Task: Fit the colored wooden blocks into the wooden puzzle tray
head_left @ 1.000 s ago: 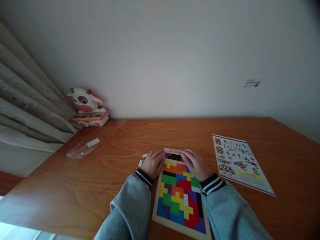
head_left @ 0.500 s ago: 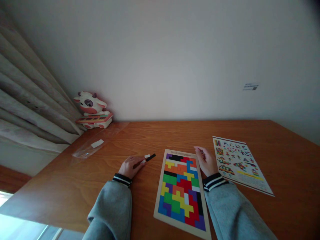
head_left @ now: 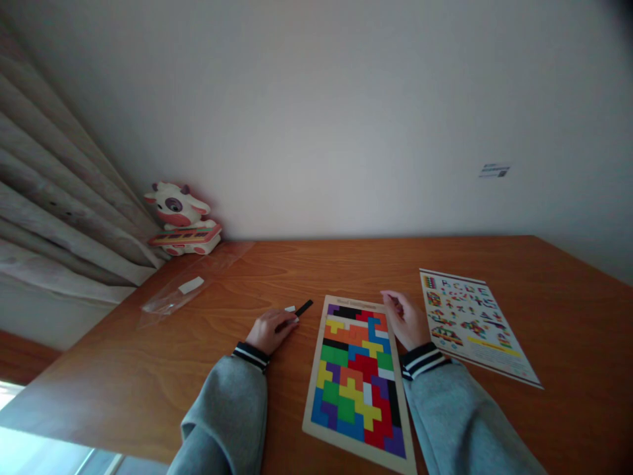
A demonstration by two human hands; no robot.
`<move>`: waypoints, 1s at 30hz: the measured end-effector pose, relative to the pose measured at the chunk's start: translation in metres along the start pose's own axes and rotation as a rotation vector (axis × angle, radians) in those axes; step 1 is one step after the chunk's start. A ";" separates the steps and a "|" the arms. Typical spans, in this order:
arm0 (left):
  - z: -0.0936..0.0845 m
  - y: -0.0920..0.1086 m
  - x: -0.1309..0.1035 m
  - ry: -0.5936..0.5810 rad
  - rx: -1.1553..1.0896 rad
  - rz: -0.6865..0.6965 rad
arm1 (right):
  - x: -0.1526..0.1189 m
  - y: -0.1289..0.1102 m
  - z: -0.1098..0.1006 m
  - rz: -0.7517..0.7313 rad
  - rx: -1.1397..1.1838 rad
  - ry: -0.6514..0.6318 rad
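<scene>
My left hand point(head_left: 271, 330) is closed in a pinch on a black bar-shaped puzzle piece point(head_left: 304, 308), low over the wooden table, left of the puzzle board. A small white piece point(head_left: 289, 309) lies just beyond the fingers and is partly hidden. The wooden puzzle board point(head_left: 309, 406) is filled with many coloured block pieces, among them a red piece point(head_left: 366, 364) and a green piece point(head_left: 347, 409). Beside the board's upper right edge rests my right hand point(head_left: 406, 320), its fingers curled loosely with nothing visible in them.
A printed pattern sheet point(head_left: 475, 323) lies on the table point(head_left: 277, 270) to the right. Farther left is a clear plastic bag point(head_left: 165, 300) with a white label. A toy cow with a keyboard point(head_left: 184, 221) stands at the back left, near the curtain point(head_left: 64, 204).
My left hand has shifted right, towards the board, carrying the black puzzle piece. The white piece stays on the table. My right hand has hardly moved.
</scene>
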State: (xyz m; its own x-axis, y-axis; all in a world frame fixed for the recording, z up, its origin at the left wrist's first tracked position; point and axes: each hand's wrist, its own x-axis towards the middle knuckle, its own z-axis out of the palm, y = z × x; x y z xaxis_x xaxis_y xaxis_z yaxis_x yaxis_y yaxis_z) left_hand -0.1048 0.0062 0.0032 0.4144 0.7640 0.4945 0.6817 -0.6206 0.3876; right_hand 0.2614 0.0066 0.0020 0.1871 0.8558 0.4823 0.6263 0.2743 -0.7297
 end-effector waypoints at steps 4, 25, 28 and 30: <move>-0.002 0.003 0.001 0.001 -0.007 -0.023 | 0.000 -0.001 0.000 -0.012 0.002 -0.011; 0.022 0.019 0.029 0.087 -0.101 -0.134 | 0.000 -0.003 0.000 -0.039 -0.001 -0.018; 0.025 0.030 0.033 0.124 -0.163 -0.145 | 0.001 -0.004 0.000 -0.050 -0.002 -0.029; 0.028 0.038 0.037 0.138 -0.206 -0.146 | 0.001 -0.007 -0.001 -0.067 0.002 -0.047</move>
State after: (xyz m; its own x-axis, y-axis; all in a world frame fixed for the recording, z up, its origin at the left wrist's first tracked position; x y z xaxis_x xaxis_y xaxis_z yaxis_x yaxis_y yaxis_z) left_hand -0.0467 0.0156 0.0140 0.2256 0.8253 0.5177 0.5856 -0.5396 0.6049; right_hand 0.2580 0.0050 0.0075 0.1089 0.8554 0.5065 0.6345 0.3324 -0.6978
